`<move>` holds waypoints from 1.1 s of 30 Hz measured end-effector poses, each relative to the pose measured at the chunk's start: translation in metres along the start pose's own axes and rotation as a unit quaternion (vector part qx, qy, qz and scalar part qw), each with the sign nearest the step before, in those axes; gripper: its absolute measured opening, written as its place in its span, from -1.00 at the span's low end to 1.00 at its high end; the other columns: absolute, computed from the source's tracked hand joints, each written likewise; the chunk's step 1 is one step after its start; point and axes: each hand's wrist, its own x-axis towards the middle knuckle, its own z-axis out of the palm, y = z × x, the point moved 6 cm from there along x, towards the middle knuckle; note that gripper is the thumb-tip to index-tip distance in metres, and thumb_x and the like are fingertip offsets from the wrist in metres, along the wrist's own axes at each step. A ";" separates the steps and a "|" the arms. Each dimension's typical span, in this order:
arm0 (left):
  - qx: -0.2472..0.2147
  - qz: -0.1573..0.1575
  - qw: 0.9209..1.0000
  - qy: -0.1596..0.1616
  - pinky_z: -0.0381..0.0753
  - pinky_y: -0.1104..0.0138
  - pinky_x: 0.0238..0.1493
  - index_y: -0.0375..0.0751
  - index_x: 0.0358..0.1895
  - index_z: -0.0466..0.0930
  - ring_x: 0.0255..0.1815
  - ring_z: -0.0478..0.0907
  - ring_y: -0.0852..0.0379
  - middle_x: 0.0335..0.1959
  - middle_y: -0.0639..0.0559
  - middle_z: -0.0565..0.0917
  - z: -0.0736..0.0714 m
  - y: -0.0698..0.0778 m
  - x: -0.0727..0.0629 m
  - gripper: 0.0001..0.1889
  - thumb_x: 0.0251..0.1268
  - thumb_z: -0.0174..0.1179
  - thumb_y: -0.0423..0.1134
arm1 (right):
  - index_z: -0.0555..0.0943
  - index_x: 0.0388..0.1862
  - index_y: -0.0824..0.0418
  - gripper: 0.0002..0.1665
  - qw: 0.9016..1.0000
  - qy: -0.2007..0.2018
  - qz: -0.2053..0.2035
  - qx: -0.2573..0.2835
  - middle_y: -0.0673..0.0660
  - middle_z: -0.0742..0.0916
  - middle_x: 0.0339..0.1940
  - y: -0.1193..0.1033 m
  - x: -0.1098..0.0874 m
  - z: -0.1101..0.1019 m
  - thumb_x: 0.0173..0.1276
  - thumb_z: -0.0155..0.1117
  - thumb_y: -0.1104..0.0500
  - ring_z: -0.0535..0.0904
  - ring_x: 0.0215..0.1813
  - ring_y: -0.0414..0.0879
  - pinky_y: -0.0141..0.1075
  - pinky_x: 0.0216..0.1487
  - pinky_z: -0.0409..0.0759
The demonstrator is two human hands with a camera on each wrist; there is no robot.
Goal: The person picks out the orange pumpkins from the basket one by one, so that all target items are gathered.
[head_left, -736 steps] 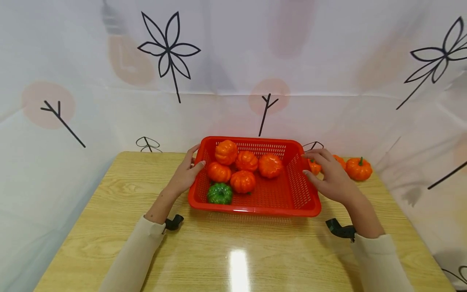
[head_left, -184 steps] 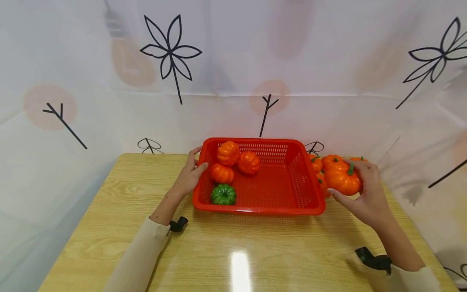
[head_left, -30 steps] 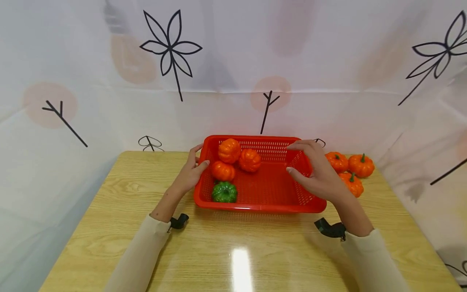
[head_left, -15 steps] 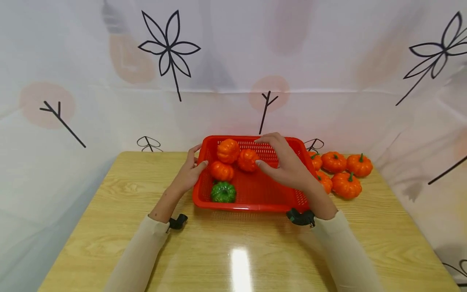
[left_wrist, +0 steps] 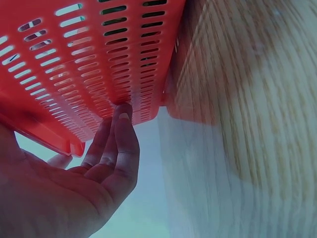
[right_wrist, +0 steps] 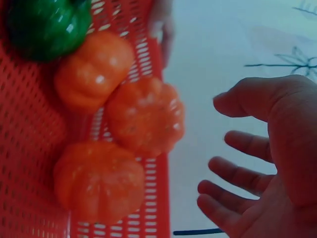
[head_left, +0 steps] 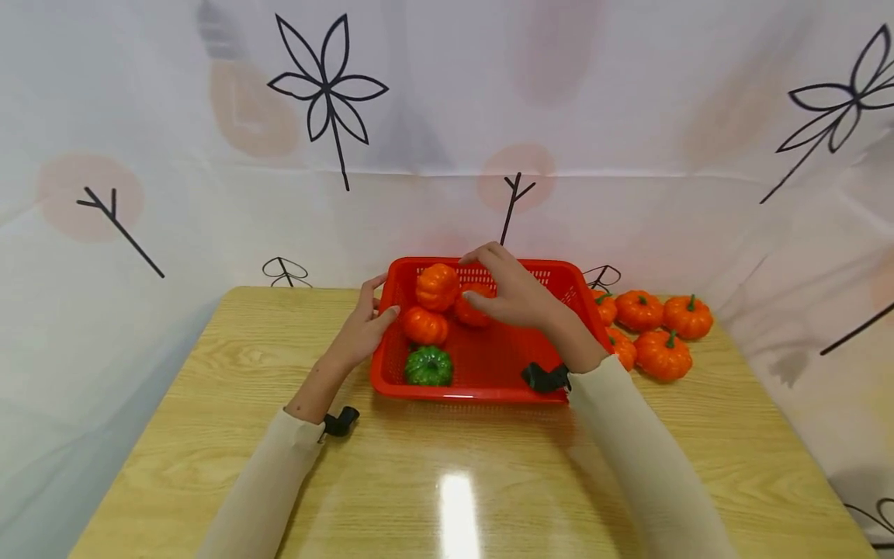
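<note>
My left hand (head_left: 359, 334) grips the left rim of a red plastic basket (head_left: 489, 394); in the left wrist view its fingers (left_wrist: 126, 139) press the slotted outer wall. Inside the basket's left part lie three orange toy pumpkins, at the back (head_left: 438, 287), the middle (head_left: 424, 327) and beside the right hand (head_left: 472, 313), plus a green pumpkin (head_left: 429, 366) at the front. My right hand (head_left: 517, 296) hovers over the basket, fingers spread and bent with nothing in them. It partly hides the rightmost orange pumpkin, and the right wrist view shows a gap between the hand and the pumpkins (right_wrist: 99, 182).
Several orange pumpkins with green stems, one of them large (head_left: 663, 355), sit on the wooden table (head_left: 377, 481) right of the basket. Its right wall partly hides two of them. A patterned white cloth (head_left: 433, 140) hangs behind the table.
Two orange pumpkins have left the basket since the oldest frame; more now lie to its right. Over the last second my empty right hand moved left across the basket. My left hand keeps its grip.
</note>
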 end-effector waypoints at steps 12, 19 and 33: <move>0.008 0.006 1.000 0.010 0.83 0.05 -0.07 0.05 0.73 -0.10 0.00 0.68 -0.20 0.12 -0.30 0.47 0.000 -0.009 0.005 -0.28 0.68 0.01 -0.14 | 0.43 0.59 -0.05 -0.25 0.994 -0.099 0.019 -0.035 0.23 0.41 0.44 0.008 0.032 0.028 0.47 0.43 0.02 0.48 0.36 0.18 0.09 0.41 0.57; 0.001 0.009 1.000 0.013 0.83 0.02 -0.07 0.06 0.74 -0.10 0.02 0.69 -0.28 0.11 -0.33 0.46 0.000 -0.008 0.006 -0.28 0.68 0.01 -0.14 | 0.36 0.51 -0.07 -0.24 0.994 -0.097 0.031 -0.027 0.22 0.39 0.41 0.014 0.037 0.039 0.44 0.47 -0.05 0.48 0.35 0.18 0.13 0.42 0.56; 0.001 0.006 1.000 0.015 0.84 0.04 -0.12 0.05 0.73 -0.11 -0.01 0.72 -0.25 0.11 -0.33 0.47 0.001 -0.011 0.006 -0.28 0.68 0.01 -0.14 | 0.32 0.38 0.09 -0.28 0.998 -0.061 0.025 -0.007 0.20 0.47 0.26 0.022 0.040 0.044 0.41 0.48 0.00 0.52 0.16 0.10 -0.02 0.29 0.64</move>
